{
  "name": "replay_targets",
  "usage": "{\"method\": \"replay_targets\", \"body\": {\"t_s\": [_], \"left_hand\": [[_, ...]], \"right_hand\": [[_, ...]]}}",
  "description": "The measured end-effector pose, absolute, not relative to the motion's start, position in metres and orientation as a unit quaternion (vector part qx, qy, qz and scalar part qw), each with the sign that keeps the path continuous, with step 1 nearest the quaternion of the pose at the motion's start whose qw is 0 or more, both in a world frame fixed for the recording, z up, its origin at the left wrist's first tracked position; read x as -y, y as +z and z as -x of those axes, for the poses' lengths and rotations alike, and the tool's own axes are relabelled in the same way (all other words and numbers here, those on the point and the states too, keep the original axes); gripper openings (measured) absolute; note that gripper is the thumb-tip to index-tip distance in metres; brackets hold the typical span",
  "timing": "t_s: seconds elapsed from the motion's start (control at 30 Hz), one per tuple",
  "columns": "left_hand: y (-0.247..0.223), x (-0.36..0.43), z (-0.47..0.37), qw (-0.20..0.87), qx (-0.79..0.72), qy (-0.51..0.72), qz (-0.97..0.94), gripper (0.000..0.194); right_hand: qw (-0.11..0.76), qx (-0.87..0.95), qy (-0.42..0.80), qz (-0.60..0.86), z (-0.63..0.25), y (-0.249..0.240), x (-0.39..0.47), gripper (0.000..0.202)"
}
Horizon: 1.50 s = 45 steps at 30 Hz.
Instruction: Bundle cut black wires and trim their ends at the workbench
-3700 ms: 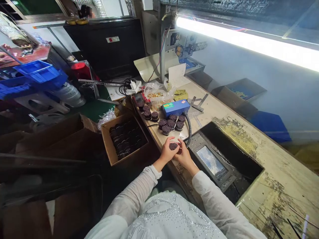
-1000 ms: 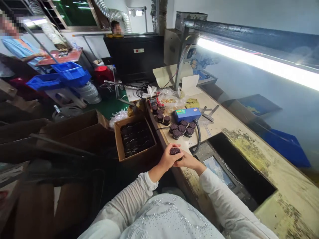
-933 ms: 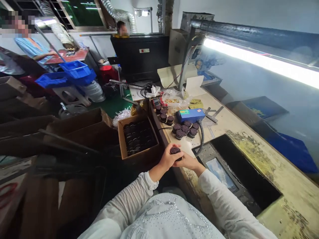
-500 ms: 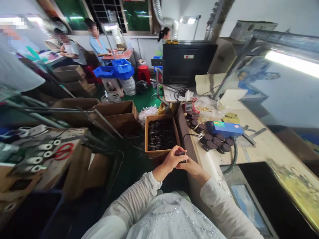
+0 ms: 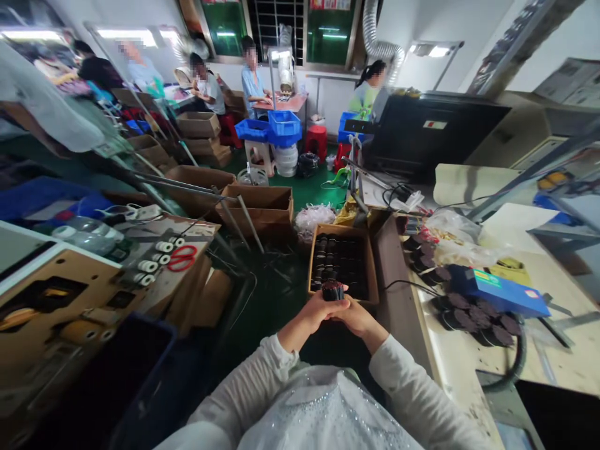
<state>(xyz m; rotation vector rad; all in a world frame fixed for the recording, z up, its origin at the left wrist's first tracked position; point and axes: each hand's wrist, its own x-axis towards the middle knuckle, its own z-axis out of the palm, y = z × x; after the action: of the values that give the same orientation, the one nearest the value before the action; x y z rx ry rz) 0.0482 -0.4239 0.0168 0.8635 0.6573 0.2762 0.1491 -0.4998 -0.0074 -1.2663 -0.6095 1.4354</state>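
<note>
A bundle of thin dark pieces with a reddish top [image 5: 333, 290] stands upright between my two hands. My left hand [image 5: 313, 312] is closed around its near and left side. From the right, my right hand [image 5: 357, 317] grips it too, its fingers meeting the left ones. Just beyond the hands is an open cardboard box [image 5: 372, 265] holding rows of similar dark bundles [image 5: 340, 253]. More dark bundles [image 5: 478, 315] stand grouped on the bench [image 5: 539, 356] to the right. The lower part of the held bundle is hidden by my fingers.
A blue box [image 5: 501, 292] and plastic bags [image 5: 462, 231] lie on the right bench. On the left are red-handled scissors [image 5: 182, 258], white spools [image 5: 154, 265] and metal bars [image 5: 250, 225]. Empty-looking cartons [image 5: 267, 209] stand ahead. Several people sit working farther back.
The view has swung left, so the surroundings sit farther right. Both hands still hold the bundle, which is now more upright, with more of its side showing above the fingers.
</note>
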Motion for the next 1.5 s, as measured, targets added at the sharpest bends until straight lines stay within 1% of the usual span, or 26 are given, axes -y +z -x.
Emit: {"method": "replay_targets", "body": {"t_s": [0.1,0.2,0.27,0.33,0.4,0.47,0.57,0.6,0.63,0.73,0.77,0.83,0.93,1.2,1.4,1.47,1.5], "left_hand": [[0.016,0.411,-0.040,0.846,-0.321,0.139,-0.402,0.054],[0.017,0.397,-0.033,0.845,-0.329,0.148,-0.395,0.053],[0.016,0.388,-0.029,0.843,-0.328,0.149,-0.399,0.051],[0.015,0.380,-0.025,0.844,-0.326,0.143,-0.400,0.048],[0.015,0.373,-0.022,0.853,-0.319,0.127,-0.393,0.047],[0.014,0.367,-0.021,0.863,-0.304,0.122,-0.384,0.044],[0.015,0.356,-0.018,0.881,-0.279,0.136,-0.357,0.039],[0.015,0.352,-0.017,0.887,-0.276,0.136,-0.345,0.038],[0.015,0.348,-0.017,0.892,-0.276,0.132,-0.334,0.037],[0.016,0.339,-0.015,0.899,-0.284,0.115,-0.313,0.030],[0.017,0.338,-0.015,0.901,-0.287,0.108,-0.308,0.026],[0.017,0.338,-0.015,0.908,-0.287,0.081,-0.294,0.022],[0.016,0.341,-0.018,0.914,-0.294,0.058,-0.275,0.020],[0.007,0.354,-0.034,0.914,-0.301,0.077,-0.262,0.025],[0.008,0.362,-0.054,0.908,-0.327,0.073,-0.251,0.025],[0.007,0.367,-0.063,0.900,-0.349,0.071,-0.252,0.025],[0.007,0.368,-0.068,0.896,-0.355,0.073,-0.254,0.025]], "right_hand": [[0.538,0.234,0.608,0.535,-0.136,-0.007,0.483,0.039],[0.548,0.193,0.612,0.536,-0.122,-0.009,0.468,0.045],[0.548,0.173,0.613,0.542,-0.113,-0.011,0.459,0.044],[0.539,0.174,0.605,0.559,-0.108,-0.013,0.450,0.037],[0.526,0.214,0.580,0.583,-0.109,-0.011,0.443,0.029],[0.504,0.295,0.550,0.597,-0.117,-0.003,0.441,0.026],[0.441,0.440,0.519,0.585,-0.132,0.017,0.447,0.034],[0.433,0.477,0.472,0.602,-0.135,0.023,0.451,0.038],[0.433,0.506,0.399,0.631,-0.137,0.028,0.455,0.041],[0.429,0.564,0.123,0.694,-0.130,0.035,0.464,0.035],[0.414,0.588,0.068,0.692,-0.125,0.035,0.465,0.030],[0.374,0.631,0.021,0.679,-0.115,0.031,0.464,0.019],[0.338,0.645,-0.002,0.685,-0.108,0.026,0.460,0.012],[0.332,0.651,-0.033,0.682,-0.121,0.019,0.466,0.010],[0.361,0.645,-0.038,0.673,-0.138,0.011,0.472,0.009],[0.368,0.639,-0.028,0.674,-0.144,0.016,0.476,0.009],[0.372,0.637,-0.022,0.674,-0.149,0.020,0.478,0.012]]}}
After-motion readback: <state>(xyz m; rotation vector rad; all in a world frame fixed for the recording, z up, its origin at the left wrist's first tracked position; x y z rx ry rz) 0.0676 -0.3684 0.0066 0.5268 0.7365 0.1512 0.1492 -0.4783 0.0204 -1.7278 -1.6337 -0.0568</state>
